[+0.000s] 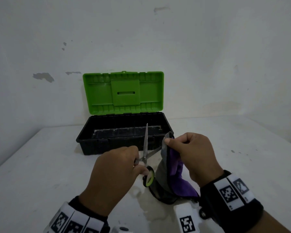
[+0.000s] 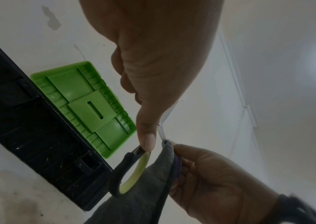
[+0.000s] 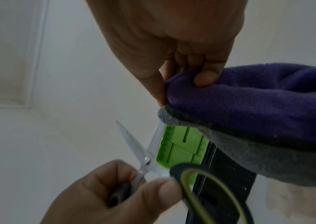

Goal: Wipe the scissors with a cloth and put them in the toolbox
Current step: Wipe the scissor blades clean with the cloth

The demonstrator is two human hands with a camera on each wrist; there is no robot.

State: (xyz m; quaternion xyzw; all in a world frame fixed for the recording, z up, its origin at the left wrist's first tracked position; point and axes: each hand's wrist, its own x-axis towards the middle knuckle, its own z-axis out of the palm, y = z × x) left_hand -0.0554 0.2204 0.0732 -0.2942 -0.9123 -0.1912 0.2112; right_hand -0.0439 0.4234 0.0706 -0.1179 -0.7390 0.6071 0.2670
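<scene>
left hand point(image 1: 113, 172) pinches the scissors point(image 1: 146, 149) by the handles, blades spread in a V | right hand point(image 1: 194, 154) pinches the grey-purple cloth point(image 1: 165, 172) round the right blade's tip | free blade points up and away toward the open toolbox point(image 1: 124, 133), just behind both hands | looks like mid-wipe
</scene>
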